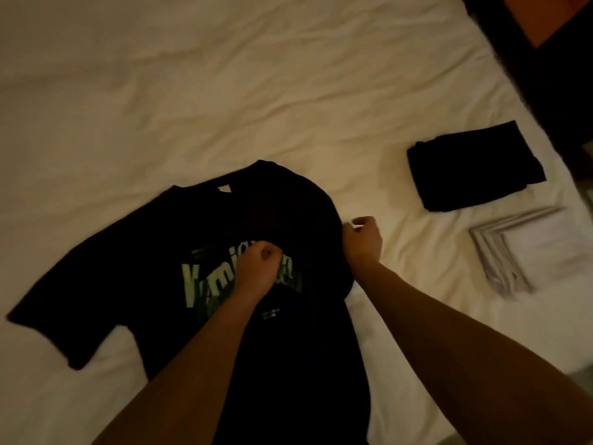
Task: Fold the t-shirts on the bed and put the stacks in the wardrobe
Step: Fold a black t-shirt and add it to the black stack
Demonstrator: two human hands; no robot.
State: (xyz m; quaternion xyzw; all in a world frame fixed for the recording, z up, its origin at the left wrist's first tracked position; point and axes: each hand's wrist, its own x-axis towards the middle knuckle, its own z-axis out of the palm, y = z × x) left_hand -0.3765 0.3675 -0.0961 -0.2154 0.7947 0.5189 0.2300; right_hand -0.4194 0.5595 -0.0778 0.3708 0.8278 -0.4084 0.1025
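A black t-shirt (134, 271) with a green print on the chest lies face up on the white bed (224, 91). Its left sleeve is spread out; its right side is turned in over the chest. My left hand (256, 268) is closed on the fabric over the print. My right hand (362, 239) pinches the shirt's folded right edge. A folded black t-shirt (475, 168) lies to the right, and a stack of folded white t-shirts (529, 252) sits just in front of it.
The bed's right edge runs diagonally at the upper right, with dark furniture (545, 75) beyond it. A strip of floor (545, 396) shows at the lower right. The sheet is wrinkled all over.
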